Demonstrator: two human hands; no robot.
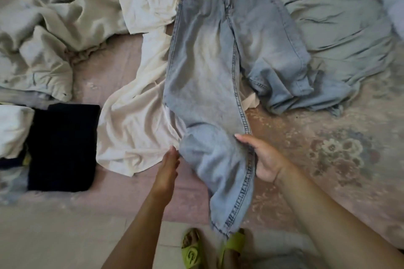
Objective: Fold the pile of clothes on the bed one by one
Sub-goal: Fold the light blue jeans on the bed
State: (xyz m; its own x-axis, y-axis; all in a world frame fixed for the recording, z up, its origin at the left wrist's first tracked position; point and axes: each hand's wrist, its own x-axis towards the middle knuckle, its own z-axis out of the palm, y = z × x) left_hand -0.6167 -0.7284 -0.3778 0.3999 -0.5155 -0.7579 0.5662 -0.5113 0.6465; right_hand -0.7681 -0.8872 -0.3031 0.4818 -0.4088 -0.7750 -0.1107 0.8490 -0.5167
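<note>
Jeans (218, 54) lie lengthwise on the bed (328, 137), waistband at the far end, front up. One leg runs straight toward the person and hangs over the near edge; the other leg is bunched up to the right.

Right hand (265, 159): grips the inseam edge of the straight leg, thumb on top, fingers curled beneath the denim.

Left hand (168, 168): fingers straight and pressed together, tips touching the outer edge of the same leg. Whether it pinches any cloth cannot be told.

White garment (135, 120) lies partly under the left side of the jeans, spread toward the near edge. Crumpled beige clothes (54, 28) sit far left. Folded dark garment (63, 148) lies at near left, beside a white item (13, 129). Grey-blue cloth (341, 35) lies far right.

Green sandals (209, 249) show on the floor below the hanging hem.
</note>
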